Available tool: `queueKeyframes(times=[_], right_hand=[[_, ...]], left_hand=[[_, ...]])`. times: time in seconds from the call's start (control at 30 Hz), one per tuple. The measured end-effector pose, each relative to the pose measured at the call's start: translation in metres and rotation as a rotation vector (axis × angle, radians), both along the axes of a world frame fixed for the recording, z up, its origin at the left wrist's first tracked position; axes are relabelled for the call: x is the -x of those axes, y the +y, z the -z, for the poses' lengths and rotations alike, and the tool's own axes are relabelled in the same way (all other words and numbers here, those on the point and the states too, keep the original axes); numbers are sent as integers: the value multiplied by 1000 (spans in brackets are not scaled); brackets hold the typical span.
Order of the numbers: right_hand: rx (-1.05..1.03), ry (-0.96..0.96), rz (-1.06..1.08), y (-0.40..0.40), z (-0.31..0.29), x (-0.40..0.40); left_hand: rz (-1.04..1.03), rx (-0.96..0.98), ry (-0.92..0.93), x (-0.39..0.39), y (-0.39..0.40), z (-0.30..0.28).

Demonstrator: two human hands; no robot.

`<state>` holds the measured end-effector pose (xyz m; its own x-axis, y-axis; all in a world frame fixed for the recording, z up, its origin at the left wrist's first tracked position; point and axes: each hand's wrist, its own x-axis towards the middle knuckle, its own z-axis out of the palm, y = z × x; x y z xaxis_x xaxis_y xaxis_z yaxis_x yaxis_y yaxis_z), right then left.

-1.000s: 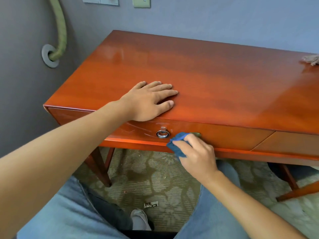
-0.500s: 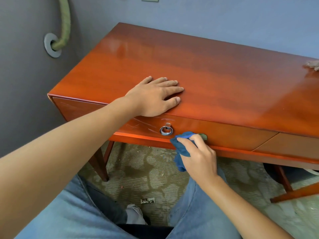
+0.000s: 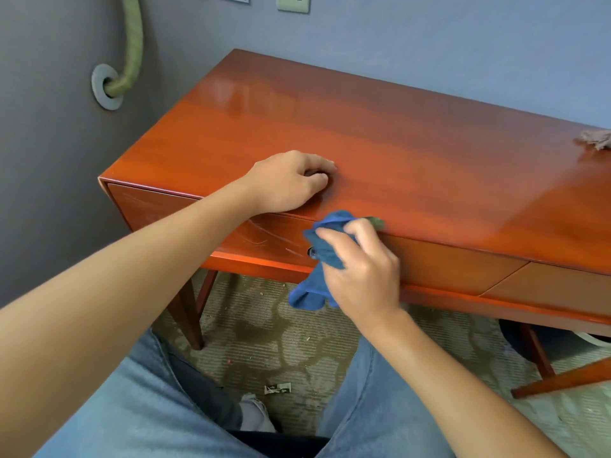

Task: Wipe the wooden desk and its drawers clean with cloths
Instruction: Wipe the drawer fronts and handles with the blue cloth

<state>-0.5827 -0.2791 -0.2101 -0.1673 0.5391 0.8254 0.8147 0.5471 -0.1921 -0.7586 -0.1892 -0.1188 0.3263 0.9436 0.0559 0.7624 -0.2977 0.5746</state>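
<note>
— Hands?
— My right hand (image 3: 363, 269) bunches the blue cloth (image 3: 325, 256) against the drawer front (image 3: 264, 236); my left hand (image 3: 291, 183), fingers curled, rests on the desk (image 3: 396, 143).
— Other cloth?
— Grey cloth (image 3: 596, 140), three o'clock.

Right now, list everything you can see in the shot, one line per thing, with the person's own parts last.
desk: one, glossy orange-brown wood, against the blue-grey wall
drawers: two fronts, orange-brown; scratched left drawer, right drawer
ring pull: one, metal, on the left drawer, mostly behind the cloth
blue cloth: one, against the left drawer front
grey cloth: one, on the desk top, far right edge
hose: one, green, entering a grey wall ring
wall plates: two, top edge
carpet: patterned green-beige, with a paper scrap
jeans: blue, both legs
left hand: fingers curled, resting on the desk top
right hand: grips the blue cloth
</note>
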Motion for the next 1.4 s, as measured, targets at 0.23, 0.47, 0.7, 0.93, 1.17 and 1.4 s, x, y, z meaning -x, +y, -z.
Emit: queueKeyframes(times=[0.23, 0.47, 0.7, 0.93, 1.17, 1.4], right_hand=[[273, 287, 189, -27, 59, -59], [538, 400, 96, -42, 64, 44], [311, 252, 47, -43, 86, 78], [161, 74, 38, -21, 57, 112], [99, 120, 109, -16, 85, 45], [128, 138, -48, -7, 38, 106]], left_hand=[[83, -79, 125, 0, -4, 0], [86, -94, 121, -1, -4, 0], [106, -95, 137, 0, -6, -1], [108, -105, 145, 2, -5, 2], [132, -127, 154, 3, -4, 4], [62, -98, -79, 8, -5, -3]])
